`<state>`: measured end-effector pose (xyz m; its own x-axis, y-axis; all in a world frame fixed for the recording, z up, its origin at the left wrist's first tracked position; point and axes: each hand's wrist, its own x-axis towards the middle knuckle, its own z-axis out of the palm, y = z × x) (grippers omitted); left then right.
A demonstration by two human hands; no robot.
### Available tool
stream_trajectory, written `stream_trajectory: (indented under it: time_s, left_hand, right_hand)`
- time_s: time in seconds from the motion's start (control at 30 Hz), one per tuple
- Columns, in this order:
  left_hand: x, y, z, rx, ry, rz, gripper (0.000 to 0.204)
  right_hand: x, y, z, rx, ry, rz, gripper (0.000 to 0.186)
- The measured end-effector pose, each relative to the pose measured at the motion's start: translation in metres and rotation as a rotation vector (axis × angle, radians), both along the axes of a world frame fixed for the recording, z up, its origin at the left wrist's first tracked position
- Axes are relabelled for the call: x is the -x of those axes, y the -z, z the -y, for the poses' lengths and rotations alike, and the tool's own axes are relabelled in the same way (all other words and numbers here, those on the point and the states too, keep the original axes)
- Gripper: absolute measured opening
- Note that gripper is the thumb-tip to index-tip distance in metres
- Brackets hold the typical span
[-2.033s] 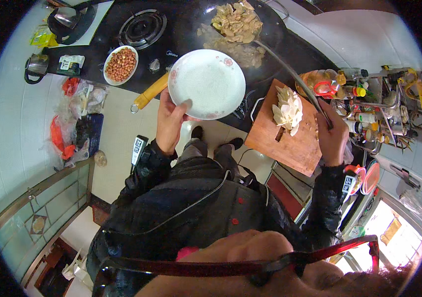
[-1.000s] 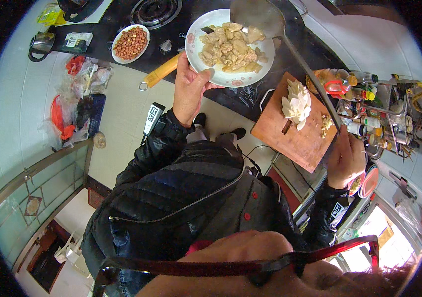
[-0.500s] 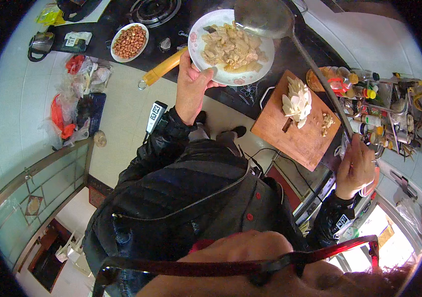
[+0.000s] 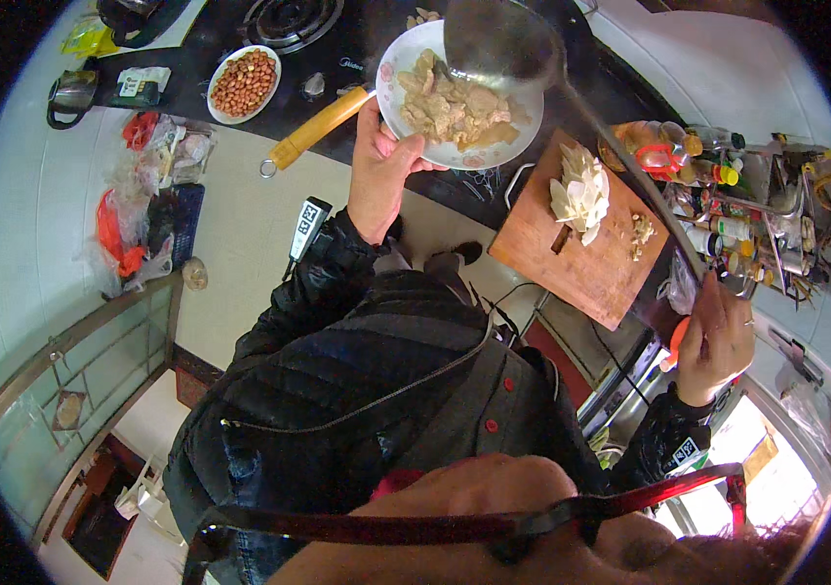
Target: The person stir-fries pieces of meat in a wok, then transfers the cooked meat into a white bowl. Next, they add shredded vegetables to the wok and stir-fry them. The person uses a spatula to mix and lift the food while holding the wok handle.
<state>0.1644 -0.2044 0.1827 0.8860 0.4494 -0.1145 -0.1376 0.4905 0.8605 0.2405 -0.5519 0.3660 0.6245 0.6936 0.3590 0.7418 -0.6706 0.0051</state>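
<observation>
My left hand (image 4: pixel 381 180) grips the near left edge of a white plate (image 4: pixel 486 156) with pink flowers, thumb on its rim. Pale cooked meat slices (image 4: pixel 456 109) lie in the plate. My right hand (image 4: pixel 718 341) is closed round the end of a long-handled metal wok spatula (image 4: pixel 505 47). Its blurred broad head hangs over the far right part of the plate and hides what is under it. A wok's wooden handle (image 4: pixel 323 127) juts out left of the plate; the wok itself is mostly hidden. A few pieces (image 4: pixel 423 18) show beyond the plate's far rim.
Right of the plate, a wooden chopping board (image 4: pixel 557 278) bears white slices (image 4: pixel 581 200) and chopped bits (image 4: pixel 641 236). Bottles (image 4: pixel 664 146) and a seasoning rack (image 4: pixel 776 205) line the right wall. A dish of peanuts (image 4: pixel 245 86) sits left, near a gas burner (image 4: pixel 294 21).
The spatula's head has come slightly nearer and left over the plate, while my right hand has moved a little right and nearer. Less meat shows in the plate.
</observation>
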Motion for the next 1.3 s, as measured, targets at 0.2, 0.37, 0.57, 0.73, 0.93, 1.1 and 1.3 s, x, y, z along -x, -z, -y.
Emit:
stream_trajectory:
  time_s: [0.2, 0.37, 0.57, 0.73, 0.93, 1.1, 1.3]
  left_hand:
    - [-0.001, -0.002, 0.007, -0.013, 0.007, -0.013, 0.059]
    - [-0.001, -0.005, 0.014, -0.003, 0.038, 0.000, 0.057]
    - [-0.004, -0.004, 0.022, 0.019, 0.061, 0.005, 0.058]
    - [-0.008, -0.002, 0.029, 0.022, 0.122, -0.009, 0.058]
    - [-0.016, 0.002, 0.044, 0.025, 0.150, -0.019, 0.057]
    - [-0.021, 0.005, 0.051, -0.008, 0.174, -0.010, 0.053]
    - [-0.026, 0.007, 0.049, 0.079, 0.200, -0.004, 0.053]
  right_hand:
    - [0.002, -0.001, -0.004, -0.044, 0.069, -0.003, 0.026]
    - [0.013, -0.015, -0.009, 0.087, 0.132, -0.014, 0.033]
    - [0.021, -0.034, -0.022, 0.093, 0.103, 0.001, 0.036]
    - [0.021, -0.058, -0.038, 0.150, 0.062, 0.053, 0.037]
    - [0.030, -0.073, -0.045, 0.230, 0.202, 0.065, 0.041]
    - [0.022, -0.068, -0.028, 0.190, 0.321, -0.168, 0.037]
    - [0.001, -0.032, 0.016, -0.104, 0.381, -0.507, 0.034]
